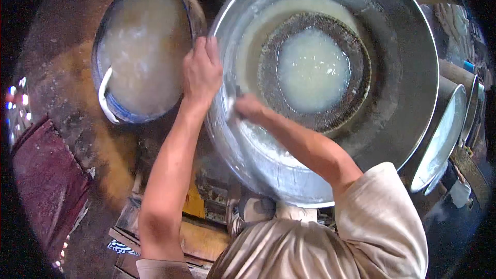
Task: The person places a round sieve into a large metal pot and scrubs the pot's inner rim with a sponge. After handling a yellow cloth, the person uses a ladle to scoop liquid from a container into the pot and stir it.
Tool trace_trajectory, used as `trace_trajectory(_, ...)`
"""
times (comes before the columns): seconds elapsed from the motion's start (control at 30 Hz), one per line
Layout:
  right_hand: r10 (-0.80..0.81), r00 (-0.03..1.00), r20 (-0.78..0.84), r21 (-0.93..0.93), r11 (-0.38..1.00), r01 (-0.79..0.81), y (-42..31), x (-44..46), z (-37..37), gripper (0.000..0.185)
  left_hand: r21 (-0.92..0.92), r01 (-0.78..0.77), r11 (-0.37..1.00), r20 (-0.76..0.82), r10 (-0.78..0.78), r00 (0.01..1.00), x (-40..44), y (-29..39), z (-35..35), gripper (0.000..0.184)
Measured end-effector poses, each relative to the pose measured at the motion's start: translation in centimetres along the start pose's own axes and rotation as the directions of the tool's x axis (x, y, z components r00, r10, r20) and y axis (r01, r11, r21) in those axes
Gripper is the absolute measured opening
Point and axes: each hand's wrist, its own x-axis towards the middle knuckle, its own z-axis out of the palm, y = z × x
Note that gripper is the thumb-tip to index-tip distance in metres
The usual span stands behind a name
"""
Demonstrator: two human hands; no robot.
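Observation:
A large metal pot (pixel 408 72) stands tilted in front of me. Inside it a dark, round, rough-edged piece (pixel 268 62) surrounds a pool of cloudy pale liquid (pixel 314 70). My left hand (pixel 203 70) is closed over the pot's left rim. Reaching into the pot, my right hand (pixel 249 107) is closed against the inner left wall. A blurred greyish shape shows at its fingers, too unclear to name. Left of my left hand is a blue-rimmed tub (pixel 124 111) full of murky liquid.
A white curved handle (pixel 105 93) hangs on the tub's side. Large metal pans (pixel 442 137) lean at the right. Dark red cloth (pixel 49 181) lies at the left on a dirty floor (pixel 62 93). Wooden boards (pixel 204 237) are low at my left.

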Motion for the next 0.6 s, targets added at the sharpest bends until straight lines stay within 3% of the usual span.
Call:
trace_trajectory(0.07, -0.039, 0.999, -0.012, 0.141, 0.989, 0.040, -7.7, 2.1, -1.2, 0.024, 0.065, -0.006, 0.998, 0.004, 0.006, 1.000, -0.4, -0.5, -0.3, 0.029)
trace_trajectory(0.1, -0.147, 0.989, 0.012, 0.341, 0.930, 0.134, -10.6, 3.2, -2.5, 0.023, 0.064, 0.017, 0.998, 0.026, -0.019, 0.999, -0.5, -0.2, -0.6, 0.029)
trace_trajectory(0.13, -0.253, 0.967, 0.035, 0.534, 0.823, 0.196, -13.3, 4.5, -3.8, 0.024, 0.063, 0.042, 0.997, 0.048, -0.045, 0.998, -0.6, -0.2, -0.8, 0.029)
trace_trajectory(0.17, -0.198, 0.980, 0.002, 0.675, 0.723, 0.145, -16.8, 4.1, -5.7, 0.023, 0.068, 0.033, 0.997, 0.030, -0.035, 0.999, -0.8, -0.6, -0.7, 0.029)
trace_trajectory(0.2, -0.273, 0.958, -0.090, 0.748, 0.616, 0.246, -20.5, 2.2, -7.7, 0.022, 0.093, 0.020, 0.995, -0.001, -0.020, 1.000, -1.0, -1.2, -0.5, 0.030)
trace_trajectory(0.23, -0.248, 0.961, -0.126, 0.772, 0.584, 0.251, -21.9, 5.7, -11.0, 0.022, 0.111, 0.002, 0.994, -0.024, 0.000, 1.000, -0.9, -1.4, -0.5, 0.030)
trace_trajectory(0.27, -0.382, 0.897, -0.224, 0.853, 0.368, 0.369, -23.3, 7.1, -14.0, 0.023, 0.121, 0.054, 0.991, 0.006, -0.055, 0.998, -0.9, -1.1, -0.9, 0.030)
trace_trajectory(0.3, -0.403, 0.905, -0.133, 0.906, 0.321, 0.277, -24.7, 6.9, -17.3, 0.023, 0.133, 0.104, 0.986, 0.035, -0.110, 0.993, -1.1, -0.8, -1.5, 0.029)
trace_trajectory(0.33, -0.572, 0.796, -0.197, 0.869, 0.274, 0.412, -25.1, 8.6, -20.7, 0.025, 0.171, 0.085, 0.982, 0.013, -0.089, 0.996, -1.3, -2.2, -1.3, 0.030)
trace_trajectory(0.37, -0.385, 0.888, -0.251, 0.913, 0.210, 0.349, -26.5, 6.5, -23.2, 0.025, 0.208, 0.067, 0.976, -0.010, -0.067, 0.998, -1.5, -3.6, -1.1, 0.031)
trace_trajectory(0.4, -0.421, 0.875, -0.239, 0.935, 0.144, 0.324, -26.4, 7.6, -26.8, 0.025, 0.258, 0.067, 0.964, 0.019, -0.074, 0.997, -1.3, -3.0, -1.7, 0.034)
trace_trajectory(0.43, -0.448, 0.888, -0.107, 0.969, 0.151, 0.193, -25.8, 7.8, -30.4, 0.024, 0.312, 0.074, 0.947, 0.048, -0.093, 0.994, -1.5, -2.5, -2.4, 0.038)
trace_trajectory(0.47, -0.479, 0.851, -0.216, 0.949, 0.101, 0.297, -25.4, 6.5, -32.8, 0.027, 0.377, 0.050, 0.925, 0.021, -0.062, 0.998, -1.9, -3.6, -2.4, 0.041)
trace_trajectory(0.5, -0.372, 0.830, -0.416, 0.898, -0.025, 0.439, -24.9, 7.3, -35.5, 0.029, 0.441, 0.029, 0.897, -0.005, -0.030, 1.000, -2.1, -5.1, -2.2, 0.044)
trace_trajectory(0.53, -0.439, 0.783, -0.440, 0.888, -0.084, 0.452, -22.7, 9.4, -39.7, 0.031, 0.438, 0.014, 0.899, -0.006, -0.013, 1.000, -2.2, -6.0, -2.3, 0.044)
trace_trajectory(0.57, -0.373, 0.836, -0.401, 0.912, -0.081, 0.402, -20.8, 8.1, -42.6, 0.029, 0.452, 0.022, 0.892, -0.027, -0.011, 1.000, -2.3, -6.8, -2.3, 0.045)
trace_trajectory(0.6, -0.373, 0.754, -0.541, 0.836, -0.143, 0.529, -18.9, 7.6, -45.4, 0.034, 0.465, 0.031, 0.885, -0.049, -0.009, 0.999, -2.1, -7.3, -2.4, 0.046)
